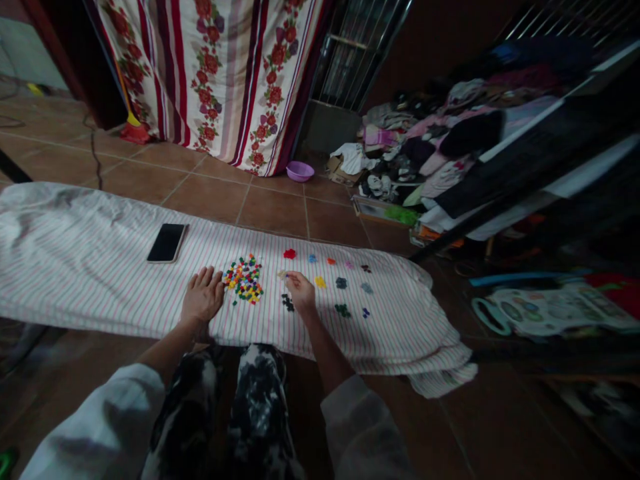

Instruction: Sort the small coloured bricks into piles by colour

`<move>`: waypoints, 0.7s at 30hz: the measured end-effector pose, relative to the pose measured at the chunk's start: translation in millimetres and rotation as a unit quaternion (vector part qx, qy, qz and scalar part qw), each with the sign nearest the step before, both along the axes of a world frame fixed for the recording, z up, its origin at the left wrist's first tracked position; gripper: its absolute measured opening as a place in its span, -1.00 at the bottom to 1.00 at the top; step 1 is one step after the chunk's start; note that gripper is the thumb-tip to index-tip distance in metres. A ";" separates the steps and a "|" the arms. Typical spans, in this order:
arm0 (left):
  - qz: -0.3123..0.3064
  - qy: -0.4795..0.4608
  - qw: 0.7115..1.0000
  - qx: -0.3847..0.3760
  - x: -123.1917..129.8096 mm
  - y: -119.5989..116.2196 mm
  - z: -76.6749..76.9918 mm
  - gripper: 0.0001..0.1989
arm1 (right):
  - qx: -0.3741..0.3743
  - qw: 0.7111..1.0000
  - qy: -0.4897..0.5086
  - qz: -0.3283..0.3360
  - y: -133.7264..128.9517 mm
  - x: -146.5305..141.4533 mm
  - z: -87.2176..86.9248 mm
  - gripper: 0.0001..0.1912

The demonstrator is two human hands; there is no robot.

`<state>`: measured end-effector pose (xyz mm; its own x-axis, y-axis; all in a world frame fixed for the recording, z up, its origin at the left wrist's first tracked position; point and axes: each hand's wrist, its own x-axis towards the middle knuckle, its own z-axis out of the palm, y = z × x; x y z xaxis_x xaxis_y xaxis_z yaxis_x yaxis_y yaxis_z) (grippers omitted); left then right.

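Note:
On the striped cloth (125,287) lies a mixed pile of small coloured pieces (243,280). My left hand (203,295) rests flat at the pile's left edge, fingers stretched out and holding nothing. To the right of the pile, my right hand (301,291) has its fingertips pinched over a pale cluster (281,274); whatever is between them is too small to name. Around it sit single-colour clusters: red (290,254), yellow (320,283), black (287,303), dark green (343,311), blue (366,313), and several others.
A phone (167,243) lies on the cloth at the left. Beyond the far edge are a purple basin (300,171) and a floral curtain (225,80). Heaped clothes (450,140) fill the back right, and a dark slanting bar (460,230) passes near the cloth's right end.

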<state>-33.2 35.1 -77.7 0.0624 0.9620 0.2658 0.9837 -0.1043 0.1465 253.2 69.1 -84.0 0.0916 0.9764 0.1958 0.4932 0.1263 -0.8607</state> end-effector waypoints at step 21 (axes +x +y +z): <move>-0.016 -0.047 0.999 0.008 -3.6 -0.5 -1.3 -0.46 | 0.001 0.931 -0.167 -0.326 -81.8 216.7 -13.7 -0.63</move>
<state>-36.8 34.6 -79.0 0.0671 0.9552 0.2883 0.9617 -0.1389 0.2364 470.0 -12.7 -97.7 0.5980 0.7344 0.3210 0.7054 -0.2921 -0.6458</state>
